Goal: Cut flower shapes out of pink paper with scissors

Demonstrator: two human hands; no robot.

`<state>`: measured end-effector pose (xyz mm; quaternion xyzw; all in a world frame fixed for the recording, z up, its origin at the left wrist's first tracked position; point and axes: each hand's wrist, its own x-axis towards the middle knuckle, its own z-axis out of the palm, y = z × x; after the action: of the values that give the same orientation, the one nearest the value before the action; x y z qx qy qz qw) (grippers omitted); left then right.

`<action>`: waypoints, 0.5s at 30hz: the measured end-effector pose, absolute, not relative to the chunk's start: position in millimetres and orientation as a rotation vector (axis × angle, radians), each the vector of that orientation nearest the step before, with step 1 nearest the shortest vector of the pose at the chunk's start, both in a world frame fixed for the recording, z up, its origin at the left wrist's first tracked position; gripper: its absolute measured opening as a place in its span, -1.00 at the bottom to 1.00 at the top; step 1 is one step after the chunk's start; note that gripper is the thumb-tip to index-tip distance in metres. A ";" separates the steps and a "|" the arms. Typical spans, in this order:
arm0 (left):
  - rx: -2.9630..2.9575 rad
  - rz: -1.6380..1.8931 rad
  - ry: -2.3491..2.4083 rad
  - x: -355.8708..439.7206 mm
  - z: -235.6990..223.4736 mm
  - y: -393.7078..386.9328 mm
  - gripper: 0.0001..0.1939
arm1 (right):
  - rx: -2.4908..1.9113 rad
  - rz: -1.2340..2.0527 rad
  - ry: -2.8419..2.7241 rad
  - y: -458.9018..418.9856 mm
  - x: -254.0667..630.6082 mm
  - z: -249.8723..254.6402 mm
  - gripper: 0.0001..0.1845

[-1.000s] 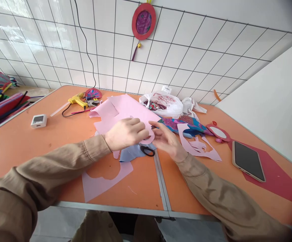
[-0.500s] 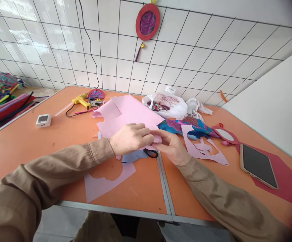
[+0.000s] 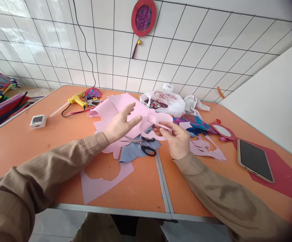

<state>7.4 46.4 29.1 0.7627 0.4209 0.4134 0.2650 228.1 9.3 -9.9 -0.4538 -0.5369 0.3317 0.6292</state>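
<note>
My right hand (image 3: 177,138) pinches a curved pink cut-out (image 3: 164,117) that looks like felt or foam sheet, with a rounded outline and an opening in it. To its left, my left hand (image 3: 123,123) is open, fingers and thumb apart, over the large pink sheet (image 3: 128,101). Scissors (image 3: 148,150) with black handles lie below the cut-out, on a piece of blue cloth (image 3: 133,151). Another pink cut piece (image 3: 112,149) lies partly under the left hand and wrist.
Pink offcuts (image 3: 98,188) lie near the front edge and to the right. A yellow glue gun (image 3: 77,99) and small white device (image 3: 38,121) are at left. At right are a phone (image 3: 254,159), red sheet (image 3: 284,174), and plastic bag (image 3: 169,102) behind.
My left hand has let go of the pink cut-out and moved left, its fingers opening. The right hand keeps the cut-out, now unfolded into view, and the scissors show below.
</note>
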 end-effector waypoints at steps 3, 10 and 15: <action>1.885 0.957 0.938 0.4 25.6 57.3 -0.20 | -1.038 0.725 -1.273 6.9 225.9 -8.5 -0.75; 1.792 0.898 0.507 0.8 20.8 62.7 -0.36 | -1.046 0.757 -1.344 0.9 220.8 -4.6 -0.78; 1.533 0.827 0.630 9.9 32.3 49.4 -0.63 | -1.020 0.764 -1.398 0.7 220.0 -6.7 -0.77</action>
<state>9.9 49.4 32.3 0.6613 0.2721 0.3571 0.6009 220.0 0.7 -6.7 -0.4373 -0.5992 0.3274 0.5853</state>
